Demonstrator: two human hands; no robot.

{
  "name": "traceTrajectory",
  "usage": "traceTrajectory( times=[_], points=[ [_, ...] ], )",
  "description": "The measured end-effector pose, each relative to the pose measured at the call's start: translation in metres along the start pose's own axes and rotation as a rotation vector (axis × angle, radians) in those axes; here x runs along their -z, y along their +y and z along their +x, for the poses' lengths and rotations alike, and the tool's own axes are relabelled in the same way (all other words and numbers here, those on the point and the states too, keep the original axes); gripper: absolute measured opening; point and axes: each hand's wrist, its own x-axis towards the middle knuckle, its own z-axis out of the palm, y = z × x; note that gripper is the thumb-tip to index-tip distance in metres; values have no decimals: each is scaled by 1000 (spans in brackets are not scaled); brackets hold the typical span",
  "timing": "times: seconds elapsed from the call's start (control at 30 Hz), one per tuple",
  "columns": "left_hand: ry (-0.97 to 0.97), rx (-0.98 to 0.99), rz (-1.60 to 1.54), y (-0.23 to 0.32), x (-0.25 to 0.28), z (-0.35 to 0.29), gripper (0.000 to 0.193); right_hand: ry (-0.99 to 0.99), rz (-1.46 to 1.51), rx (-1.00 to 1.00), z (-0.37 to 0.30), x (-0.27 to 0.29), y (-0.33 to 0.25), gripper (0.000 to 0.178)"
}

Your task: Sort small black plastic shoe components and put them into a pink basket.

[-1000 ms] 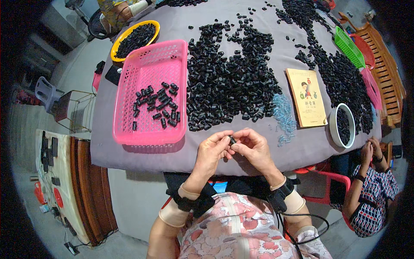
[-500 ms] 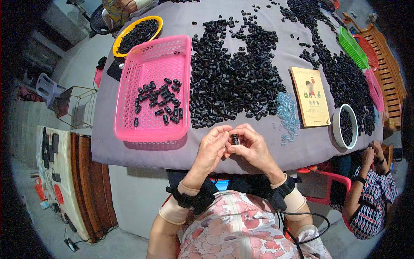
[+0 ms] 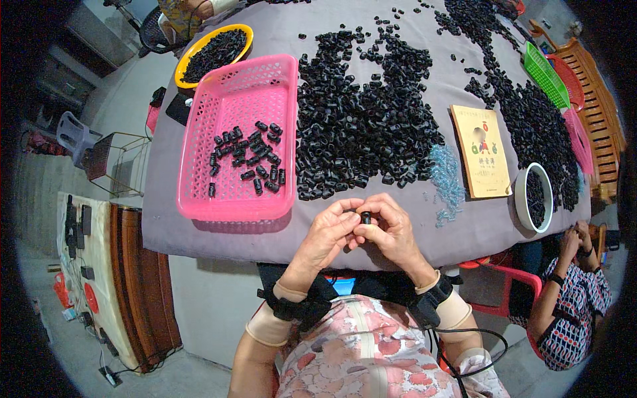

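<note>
In front of me, just off the table's near edge, both hands meet over a small black cylindrical plastic piece. My right hand pinches it between thumb and fingertips, one end showing. Close against it, my left hand has thumb and fingertips pressed together; what they grip is mostly hidden. Beyond my hands spreads a large heap of similar black pieces. A pink plastic basket to the left holds several more. Tiny clear-bluish pieces lie right of the heap, too small to identify.
A yellow-covered booklet and a white bowl of small black parts lie to the right. Another black heap is beyond them. A yellow bowl stands far left. Another person sits at the right, hands raised near the table edge.
The black piece has tilted or turned between my fingertips, and my left thumb and fingers have drawn in closer to it. The basket and heaps are unmoved.
</note>
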Motion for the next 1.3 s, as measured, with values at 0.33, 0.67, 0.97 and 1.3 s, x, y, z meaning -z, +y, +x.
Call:
traceTrajectory(
  times=[0.33,0.67,0.97,1.3],
  points=[
    [15,18,-24,5,-5,0,27,55,130,-30,1,-6,4,31],
    [-39,0,-82,-3,5,3,26,128,-169,142,7,5,-9,29],
    [-14,7,-24,-1,1,1,28,158,-101,148,7,2,-10,30],
    [-15,-4,-21,-3,3,1,28,154,-165,149,11,8,-12,29]
  ],
)
